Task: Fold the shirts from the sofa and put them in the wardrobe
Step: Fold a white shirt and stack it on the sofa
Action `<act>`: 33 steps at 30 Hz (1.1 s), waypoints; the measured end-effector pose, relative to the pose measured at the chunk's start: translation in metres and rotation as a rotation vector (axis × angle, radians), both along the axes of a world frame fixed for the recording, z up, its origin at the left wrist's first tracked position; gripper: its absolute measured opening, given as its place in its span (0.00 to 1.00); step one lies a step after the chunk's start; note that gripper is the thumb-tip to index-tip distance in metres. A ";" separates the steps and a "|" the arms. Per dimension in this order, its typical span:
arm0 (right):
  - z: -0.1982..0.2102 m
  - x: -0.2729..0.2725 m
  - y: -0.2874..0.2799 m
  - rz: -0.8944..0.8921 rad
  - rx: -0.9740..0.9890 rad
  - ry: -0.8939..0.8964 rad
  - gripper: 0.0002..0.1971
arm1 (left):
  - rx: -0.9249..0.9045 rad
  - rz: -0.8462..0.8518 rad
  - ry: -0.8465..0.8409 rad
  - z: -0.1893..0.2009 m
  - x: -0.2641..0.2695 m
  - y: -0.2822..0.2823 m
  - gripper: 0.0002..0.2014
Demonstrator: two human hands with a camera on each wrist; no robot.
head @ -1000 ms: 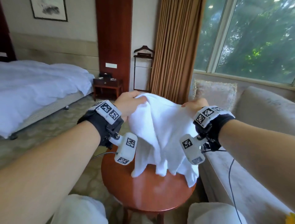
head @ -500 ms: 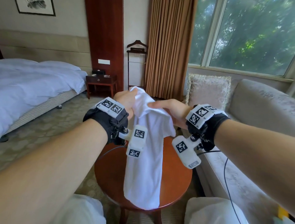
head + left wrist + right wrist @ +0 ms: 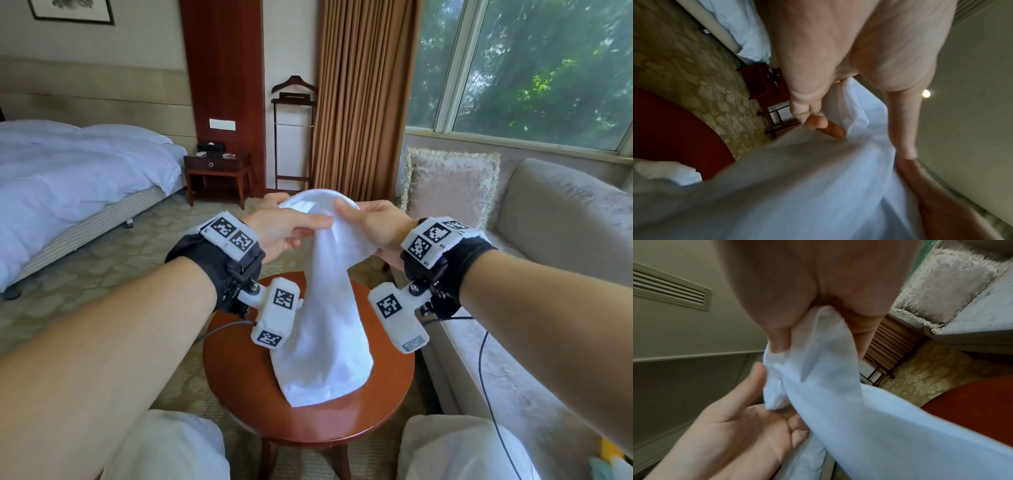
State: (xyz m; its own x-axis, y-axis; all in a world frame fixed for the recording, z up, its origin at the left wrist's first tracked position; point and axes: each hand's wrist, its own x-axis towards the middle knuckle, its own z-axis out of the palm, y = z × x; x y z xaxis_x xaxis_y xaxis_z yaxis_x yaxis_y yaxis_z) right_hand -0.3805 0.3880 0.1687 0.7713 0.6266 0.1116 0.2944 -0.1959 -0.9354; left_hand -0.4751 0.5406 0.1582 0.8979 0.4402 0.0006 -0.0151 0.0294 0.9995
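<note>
Both hands, left hand [image 3: 287, 229] and right hand [image 3: 373, 226], are pinching the top of a white shirt [image 3: 322, 342] hanging onto the round worktop [image 3: 387, 411], so folding looks unfinished, wardrobe step remaining.

Round red-brown wooden table [image 3: 383, 404] sits tight against the grey plush sofa [image 3: 565, 240] on the right; patterned beige carpet [image 3: 113, 260] lies open toward the white-sheeted bed [image 3: 68, 178].
</note>
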 end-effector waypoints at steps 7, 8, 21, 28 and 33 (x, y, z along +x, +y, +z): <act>0.008 0.000 -0.006 -0.191 -0.007 -0.207 0.14 | 0.073 0.193 -0.021 0.007 0.006 0.000 0.26; 0.010 0.004 -0.013 -0.279 -0.048 -0.227 0.15 | 0.140 0.256 0.017 0.008 0.005 0.005 0.24; 0.007 0.034 -0.052 -0.628 -0.099 -0.194 0.16 | 0.534 0.616 -0.137 -0.003 0.001 0.027 0.16; 0.010 0.037 -0.053 -0.600 -0.031 -0.189 0.13 | 0.751 0.439 -0.031 -0.007 0.005 0.020 0.12; 0.008 0.028 -0.048 -0.470 -0.020 -0.157 0.13 | 0.816 0.259 0.099 -0.008 0.006 0.008 0.25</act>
State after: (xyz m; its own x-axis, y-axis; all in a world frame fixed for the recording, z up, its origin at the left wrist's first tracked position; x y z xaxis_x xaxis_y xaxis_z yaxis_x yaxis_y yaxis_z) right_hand -0.3523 0.3403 0.1769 0.9459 0.2179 0.2403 0.3066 -0.3585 -0.8817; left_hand -0.4690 0.5486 0.1507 0.7819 0.5271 0.3328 0.1661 -0.6908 0.7038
